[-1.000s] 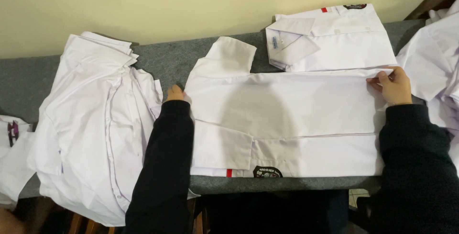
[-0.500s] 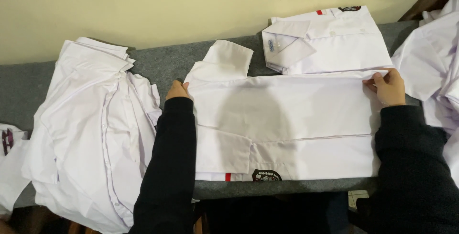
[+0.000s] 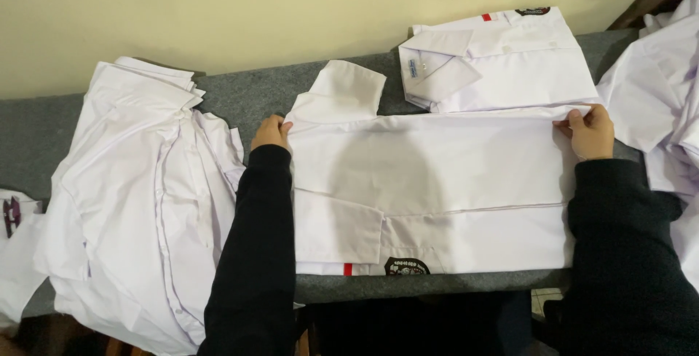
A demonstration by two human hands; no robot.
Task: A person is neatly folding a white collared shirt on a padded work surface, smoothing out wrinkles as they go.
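While the white shirt (image 3: 437, 181) lies flat, the left hand (image 3: 271, 133) and right hand (image 3: 591, 132) pinch its top edge.

Right shirt pile (image 3: 659, 101) cut off; badge (image 3: 406, 266) blurred.

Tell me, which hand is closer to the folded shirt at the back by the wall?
Right. The right hand sits just below the folded shirt; the left hand is farther, off to its left.
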